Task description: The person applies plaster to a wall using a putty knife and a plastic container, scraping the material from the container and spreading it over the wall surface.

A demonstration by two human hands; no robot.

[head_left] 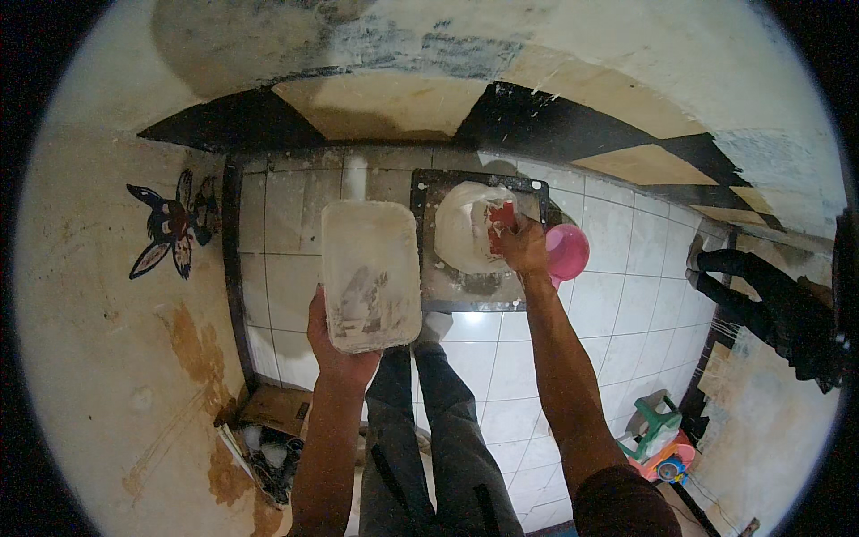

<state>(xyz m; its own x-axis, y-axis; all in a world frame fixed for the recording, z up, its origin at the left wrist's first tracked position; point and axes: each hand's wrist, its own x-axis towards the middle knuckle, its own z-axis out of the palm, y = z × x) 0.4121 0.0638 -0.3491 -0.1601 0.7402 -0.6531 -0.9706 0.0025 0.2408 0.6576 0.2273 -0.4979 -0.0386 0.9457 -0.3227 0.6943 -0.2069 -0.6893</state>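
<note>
My left hand (344, 358) is closed on the lower end of a white rectangular plastic tray (371, 224), smeared inside with pale putty. My right hand (526, 246) grips a red putty scraper (501, 219), its face partly coated white. The scraper is at a heap of white putty (461, 228), and whether its edge is sunk in I cannot tell. Under the heap lies a square, dark-rimmed board (429, 291) on the floor. A pink plastic dipper (567, 251) stands close to the board's right side, next to my right wrist.
Black and cream shapes (385, 103) are painted on the wall ahead. White tiles (608, 233) cover the floor. At the right are another person's dark-trousered legs (761, 286). A green stool (656, 425) stands lower right; a cardboard box (276, 409) and clutter sit lower left.
</note>
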